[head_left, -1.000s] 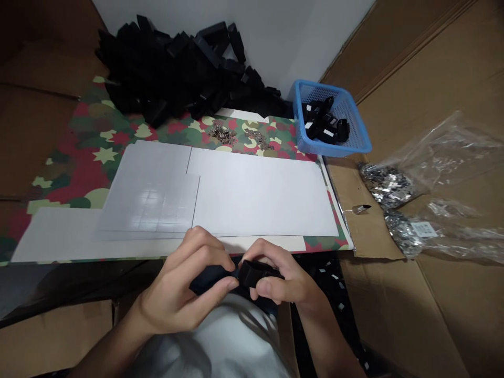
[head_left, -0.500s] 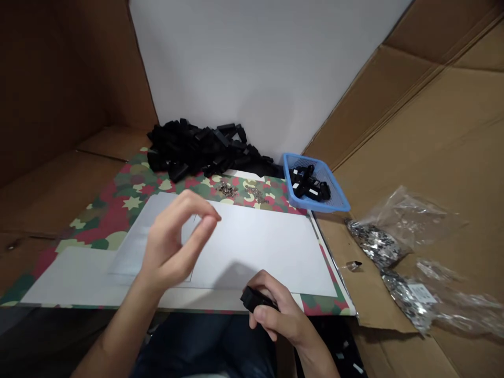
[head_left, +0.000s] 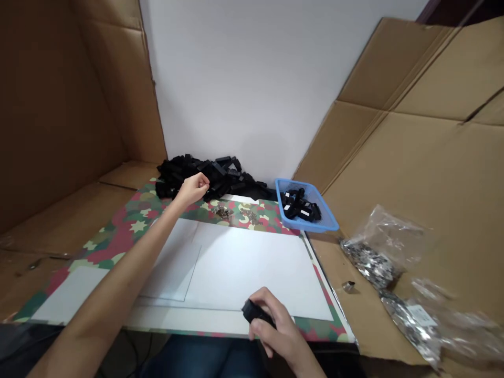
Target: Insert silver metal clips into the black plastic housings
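In my right hand (head_left: pixel 277 328), low over the table's front edge, is a small black box-like plastic piece (head_left: pixel 255 312), gripped between thumb and fingers. My left hand (head_left: pixel 195 188) is stretched far forward, in front of the heap of black plastic pieces (head_left: pixel 226 170) by the wall. Its fingertips are pinched together; anything between them is too small to make out. Just to the right of and below that hand lie two little piles of small metal parts, a denser pile (head_left: pixel 223 211) and a scattered pile (head_left: pixel 249 215).
White sheets (head_left: pixel 255 262) cover much of the patterned table. A blue basket (head_left: pixel 328 224) of black pieces stands at the back right. On the cardboard to the right lie clear bags of shiny metal parts (head_left: pixel 370 265) and a small metallic object (head_left: pixel 348 285). Cardboard walls flank both sides.
My left hand has left the black piece and reached forward to the black heap, its fingers pinched. My right hand keeps hold of the piece. The view has tilted up.
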Tool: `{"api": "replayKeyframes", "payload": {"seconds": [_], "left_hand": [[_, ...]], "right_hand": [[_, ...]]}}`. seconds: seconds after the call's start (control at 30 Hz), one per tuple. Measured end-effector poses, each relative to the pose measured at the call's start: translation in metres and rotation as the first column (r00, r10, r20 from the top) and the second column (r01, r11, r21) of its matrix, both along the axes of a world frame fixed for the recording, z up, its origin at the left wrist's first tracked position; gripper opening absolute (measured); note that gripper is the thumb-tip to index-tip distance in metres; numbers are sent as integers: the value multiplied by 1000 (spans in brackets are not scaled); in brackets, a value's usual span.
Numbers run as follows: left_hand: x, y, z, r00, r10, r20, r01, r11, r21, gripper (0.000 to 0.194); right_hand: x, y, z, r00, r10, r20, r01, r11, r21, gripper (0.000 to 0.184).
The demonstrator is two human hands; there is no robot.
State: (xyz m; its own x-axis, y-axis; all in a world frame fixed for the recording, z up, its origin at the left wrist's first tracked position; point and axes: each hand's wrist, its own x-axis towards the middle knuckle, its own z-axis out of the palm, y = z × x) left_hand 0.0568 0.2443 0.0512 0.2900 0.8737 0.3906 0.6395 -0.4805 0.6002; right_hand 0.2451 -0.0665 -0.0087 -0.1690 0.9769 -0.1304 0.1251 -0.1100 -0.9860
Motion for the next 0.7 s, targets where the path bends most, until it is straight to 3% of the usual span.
{"api": "replayKeyframes", "payload": {"seconds": [0.07, 0.17, 0.27, 0.37, 0.53, 0.7], "left_hand": [[4, 4, -11, 991, -61, -122, 54, 996, -66, 22], [13, 5, -21, 954, -147, -263, 117, 985, -128, 25], [19, 5, -25, 922, -193, -335, 150, 977, -149, 25], [19, 4, -22, 912, -220, -347, 181, 973, -143, 24], [5, -12, -11, 864, -364, -349, 315, 930, -191, 20], [-22, -57, -14, 755, -533, -381, 428, 842, -329, 23]], "right_hand": [[3, -4, 8, 964, -93, 250, 59, 989, 138, 26], [7, -7, 22, 807, -227, 545, 60, 950, 306, 24], [11, -7, 32, 684, -245, 687, 8, 945, 328, 28], [18, -3, 39, 623, -225, 750, 19, 962, 273, 28], [34, 16, 44, 664, -130, 737, 13, 987, 162, 20], [39, 43, 21, 772, -217, 598, 117, 972, 202, 23]]}}
